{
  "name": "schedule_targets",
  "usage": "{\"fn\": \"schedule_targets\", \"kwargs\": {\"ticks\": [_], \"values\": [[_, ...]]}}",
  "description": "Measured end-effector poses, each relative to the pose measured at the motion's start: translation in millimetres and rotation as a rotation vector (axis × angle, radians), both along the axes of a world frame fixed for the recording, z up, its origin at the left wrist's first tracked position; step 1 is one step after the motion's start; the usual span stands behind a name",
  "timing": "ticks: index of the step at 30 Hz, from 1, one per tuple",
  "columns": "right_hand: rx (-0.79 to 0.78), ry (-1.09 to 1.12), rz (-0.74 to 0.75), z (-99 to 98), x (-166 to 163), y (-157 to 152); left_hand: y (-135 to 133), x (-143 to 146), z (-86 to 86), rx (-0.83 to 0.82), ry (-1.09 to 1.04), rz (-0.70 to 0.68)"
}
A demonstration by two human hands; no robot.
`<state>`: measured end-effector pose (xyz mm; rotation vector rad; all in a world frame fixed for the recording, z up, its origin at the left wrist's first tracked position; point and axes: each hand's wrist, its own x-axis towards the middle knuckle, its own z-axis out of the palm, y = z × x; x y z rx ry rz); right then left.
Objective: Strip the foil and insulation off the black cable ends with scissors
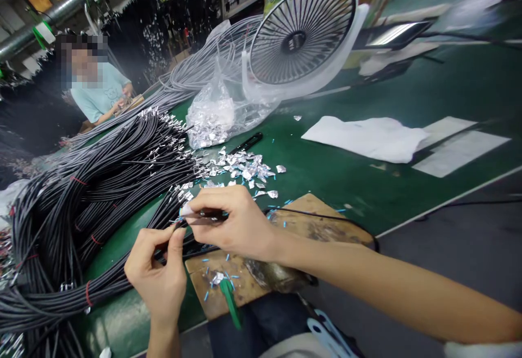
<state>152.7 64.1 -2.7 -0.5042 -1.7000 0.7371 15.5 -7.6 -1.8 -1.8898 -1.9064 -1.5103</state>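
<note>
My left hand (157,274) pinches the end of a black cable between thumb and forefinger. Close beside it, my right hand (234,227) is closed around a thin dark tool (204,218) with a pointed metal tip at the cable end; its exact kind is hard to make out. A white cover wraps one right fingertip. Under the hands, a worn wooden board (204,293) bears small blue clippings and a bit of foil. Bundles of black cables (118,184) with stripped silvery ends, tied with red bands, lie to the left.
Foil scraps (248,168) and a black-handled tool (248,142) lie beyond my hands. A plastic bag of scraps (212,119), a fan (302,37) and white cloth (367,136) stand farther back. A green handle (231,303) juts from the board. A co-worker (100,86) sits far left.
</note>
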Motion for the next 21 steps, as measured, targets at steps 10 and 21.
{"fn": "schedule_targets", "kwargs": {"ticks": [10,21], "values": [[-0.062,-0.064,0.015,-0.9,-0.3,-1.6,0.5,4.0,2.5,-0.001,0.042,0.009],[-0.305,0.050,0.145,1.2,-4.4,-2.2,0.8,5.0,3.8,0.082,0.190,0.080]]}}
